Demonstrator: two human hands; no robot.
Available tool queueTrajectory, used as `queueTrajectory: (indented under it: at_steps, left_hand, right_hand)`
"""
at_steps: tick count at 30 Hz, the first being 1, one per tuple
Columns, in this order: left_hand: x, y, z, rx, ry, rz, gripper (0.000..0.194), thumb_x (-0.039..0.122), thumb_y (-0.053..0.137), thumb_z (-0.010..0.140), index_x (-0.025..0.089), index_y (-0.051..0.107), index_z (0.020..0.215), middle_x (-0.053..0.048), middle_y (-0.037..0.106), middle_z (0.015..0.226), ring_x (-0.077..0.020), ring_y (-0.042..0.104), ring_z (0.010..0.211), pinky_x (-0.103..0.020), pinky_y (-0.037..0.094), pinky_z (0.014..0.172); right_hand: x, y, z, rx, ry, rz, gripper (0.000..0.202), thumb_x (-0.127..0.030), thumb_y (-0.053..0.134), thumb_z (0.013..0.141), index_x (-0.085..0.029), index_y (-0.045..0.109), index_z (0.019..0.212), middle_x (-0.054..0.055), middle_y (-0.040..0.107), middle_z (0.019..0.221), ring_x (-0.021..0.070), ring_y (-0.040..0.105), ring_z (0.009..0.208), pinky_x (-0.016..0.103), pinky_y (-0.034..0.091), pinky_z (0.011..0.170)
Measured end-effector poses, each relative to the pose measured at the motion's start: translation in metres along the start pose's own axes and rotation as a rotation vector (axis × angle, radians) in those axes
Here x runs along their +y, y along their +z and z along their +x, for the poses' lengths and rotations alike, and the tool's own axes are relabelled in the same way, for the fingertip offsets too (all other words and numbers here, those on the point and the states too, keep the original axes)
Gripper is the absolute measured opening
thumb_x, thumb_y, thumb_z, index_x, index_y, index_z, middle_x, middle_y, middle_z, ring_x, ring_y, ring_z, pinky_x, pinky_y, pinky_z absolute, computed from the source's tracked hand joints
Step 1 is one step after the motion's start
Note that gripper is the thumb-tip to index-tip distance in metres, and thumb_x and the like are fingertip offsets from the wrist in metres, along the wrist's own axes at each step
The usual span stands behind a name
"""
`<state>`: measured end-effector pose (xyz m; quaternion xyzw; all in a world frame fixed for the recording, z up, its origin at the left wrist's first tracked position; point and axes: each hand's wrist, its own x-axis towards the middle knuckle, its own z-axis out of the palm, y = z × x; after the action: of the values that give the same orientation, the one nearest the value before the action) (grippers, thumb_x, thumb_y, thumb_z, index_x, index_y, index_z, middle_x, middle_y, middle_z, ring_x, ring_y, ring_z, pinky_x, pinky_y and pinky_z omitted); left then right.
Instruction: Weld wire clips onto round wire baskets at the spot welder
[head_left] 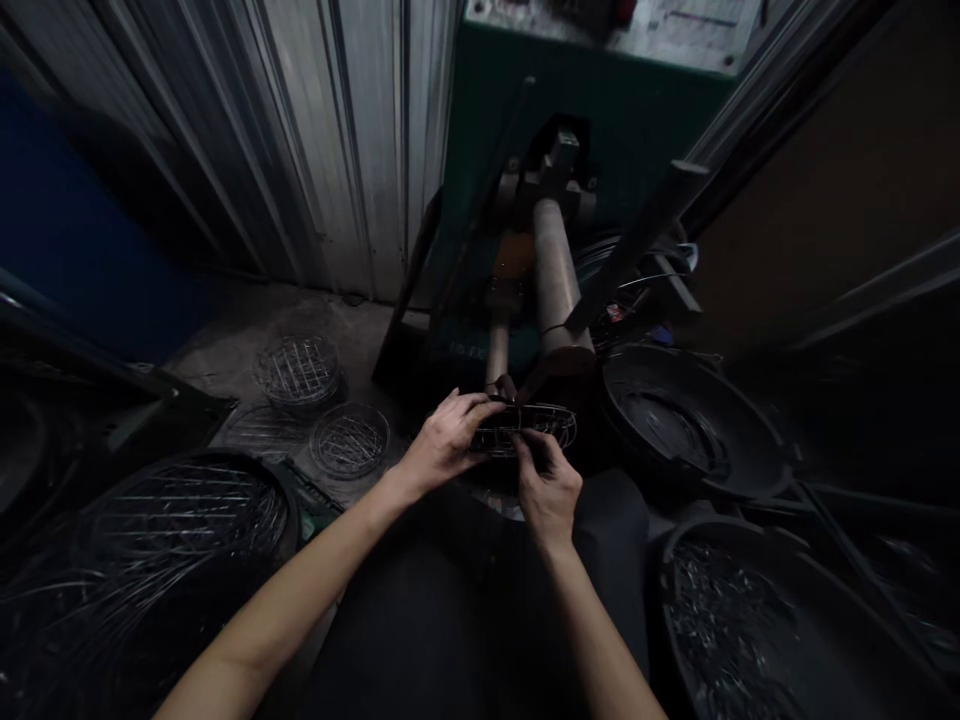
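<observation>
A round wire basket or rack (561, 424) is held nearly edge-on at the tip of the machine's lower arm (498, 345). Wrapped round its left side is my left hand (448, 436), thumb and fingers on the wires. My right hand (549, 482) pinches at the near middle of the wire piece, fingertips pressed together. Whether a small separate part sits in that pinch is too dark to tell. Just above both hands is the end of the machine's thick upper cylinder (556, 280).
The green machine (637, 100) stands ahead. Wire racks (300, 370) lie on the floor at left, near a tub of wires (289, 510). At right are a black basin (622, 400) and a tub of small metal pieces (727, 620). A dark bar (637, 240) juts out above.
</observation>
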<state>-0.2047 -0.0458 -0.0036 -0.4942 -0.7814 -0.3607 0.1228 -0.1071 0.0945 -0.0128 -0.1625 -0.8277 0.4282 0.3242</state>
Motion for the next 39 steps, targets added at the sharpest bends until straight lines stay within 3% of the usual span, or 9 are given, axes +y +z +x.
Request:
queueTrajectory:
  at_steps: [13, 18, 21, 24, 27, 29, 31, 35, 39]
  left_hand:
    - [-0.004, 0.001, 0.004, -0.005, 0.046, 0.105, 0.059, 0.02, 0.069, 0.076, 0.02, 0.04, 0.127, -0.01, 0.054, 0.121, -0.0233, 0.053, 0.116, -0.049, 0.036, 0.106]
    - [-0.001, 0.0, 0.007, 0.039, 0.014, 0.056, 0.06, 0.033, 0.071, 0.075, 0.018, 0.041, 0.124, -0.011, 0.056, 0.117, -0.0226, 0.055, 0.111, -0.043, 0.043, 0.1]
    - [0.007, -0.006, 0.002, 0.013, -0.02, -0.006, 0.059, 0.028, 0.071, 0.075, 0.017, 0.04, 0.125, -0.01, 0.057, 0.115, -0.0211, 0.056, 0.108, -0.036, 0.047, 0.094]
    - [0.017, -0.012, -0.011, -0.073, -0.067, -0.066, 0.061, 0.019, 0.067, 0.074, 0.019, 0.038, 0.128, -0.009, 0.056, 0.119, -0.0207, 0.055, 0.11, -0.034, 0.047, 0.094]
    - [0.026, -0.006, -0.019, -0.235, -0.115, -0.135, 0.059, 0.02, 0.066, 0.073, 0.02, 0.041, 0.126, -0.008, 0.057, 0.12, -0.0215, 0.056, 0.11, -0.034, 0.047, 0.093]
    - [0.032, 0.006, -0.021, -0.373, -0.118, -0.188, 0.058, 0.023, 0.066, 0.072, 0.021, 0.043, 0.126, -0.009, 0.057, 0.121, -0.0223, 0.057, 0.111, -0.037, 0.047, 0.095]
    - [0.039, 0.02, -0.024, -0.476, -0.083, -0.212, 0.059, 0.023, 0.064, 0.074, 0.021, 0.041, 0.128, -0.009, 0.054, 0.127, -0.0241, 0.053, 0.117, -0.045, 0.039, 0.104]
    - [0.041, 0.038, -0.049, -0.424, -0.092, -0.122, 0.064, 0.028, 0.058, 0.081, 0.028, 0.03, 0.139, -0.01, 0.035, 0.144, -0.0308, 0.031, 0.135, -0.063, 0.015, 0.109]
    - [0.023, 0.038, -0.088, -0.316, -0.283, -0.175, 0.077, 0.038, 0.06, 0.08, 0.028, 0.018, 0.144, -0.013, 0.032, 0.143, -0.0313, 0.036, 0.131, -0.054, 0.035, 0.105]
  right_hand:
    - [0.006, 0.009, 0.001, 0.053, 0.009, 0.097, 0.024, -0.038, 0.056, 0.086, -0.016, 0.064, 0.085, 0.003, 0.067, 0.079, 0.0146, 0.061, 0.071, 0.026, 0.048, 0.07]
    - [-0.003, 0.005, -0.001, 0.024, -0.003, 0.118, 0.022, -0.036, 0.056, 0.085, -0.018, 0.067, 0.09, 0.003, 0.07, 0.086, 0.0155, 0.064, 0.078, 0.028, 0.05, 0.076]
    - [-0.009, -0.026, -0.018, 0.035, -0.001, 0.066, 0.025, -0.034, 0.057, 0.085, -0.019, 0.067, 0.102, 0.005, 0.07, 0.1, 0.0172, 0.065, 0.091, 0.029, 0.049, 0.085]
    - [0.014, -0.085, -0.045, 0.091, 0.068, -0.087, 0.03, -0.037, 0.057, 0.085, -0.02, 0.065, 0.109, 0.006, 0.068, 0.106, 0.0189, 0.064, 0.095, 0.031, 0.049, 0.087]
    - [0.068, -0.162, -0.071, 0.051, 0.299, -0.424, 0.036, -0.043, 0.049, 0.088, -0.019, 0.064, 0.11, 0.008, 0.068, 0.106, 0.0208, 0.064, 0.095, 0.033, 0.048, 0.087]
    - [0.111, -0.21, -0.087, -0.113, 0.55, -0.741, 0.039, -0.041, 0.04, 0.09, -0.017, 0.06, 0.115, 0.011, 0.065, 0.114, 0.0222, 0.062, 0.103, 0.034, 0.046, 0.091]
    - [0.148, -0.244, -0.101, -0.23, 0.727, -0.872, 0.038, -0.035, 0.05, 0.085, -0.013, 0.061, 0.113, 0.016, 0.066, 0.112, 0.0271, 0.062, 0.103, 0.038, 0.046, 0.09]
    - [0.192, -0.262, -0.124, -0.437, 0.896, -0.872, 0.038, -0.022, 0.075, 0.062, -0.01, 0.068, 0.098, 0.016, 0.071, 0.095, 0.0288, 0.067, 0.092, 0.033, 0.05, 0.081]
    - [0.209, -0.258, -0.137, -0.564, 0.92, -0.842, 0.032, -0.019, 0.07, 0.066, -0.016, 0.07, 0.097, 0.011, 0.071, 0.101, 0.0236, 0.065, 0.1, 0.026, 0.047, 0.085]
